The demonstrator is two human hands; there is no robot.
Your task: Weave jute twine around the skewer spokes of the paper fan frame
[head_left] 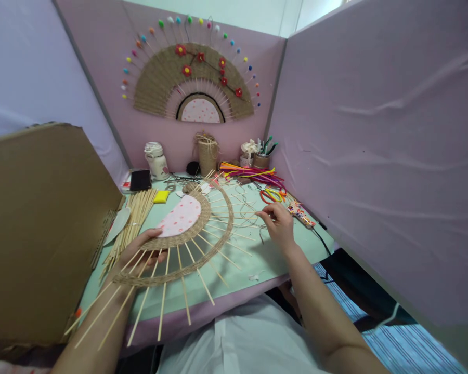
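A half-round fan frame (pixel 222 244) with thin wooden sticks and two bands of woven twine hangs tilted over the table. Its centre is a white half-disc (pixel 181 215) with pink dots. My left hand (pixel 142 249) grips the frame at its left end, thumb on top of the dotted piece and fingers beneath. Just off the stick tips on the other side, my right hand (pixel 278 223) is closed in a pinch on thin twine (pixel 244 210). Loose loops of that twine lie around the sticks; its exact path is hard to follow.
Bundled wooden sticks (pixel 134 213) lie at left by a cardboard panel (pixel 42 223). Behind are a white jar (pixel 156 161), a twine roll (pixel 208 156) and coloured pipe cleaners (pixel 253 174). Scissors (pixel 271 196) and a patterned glue gun (pixel 301 214) lie right. A finished fan (pixel 152 83) hangs behind.
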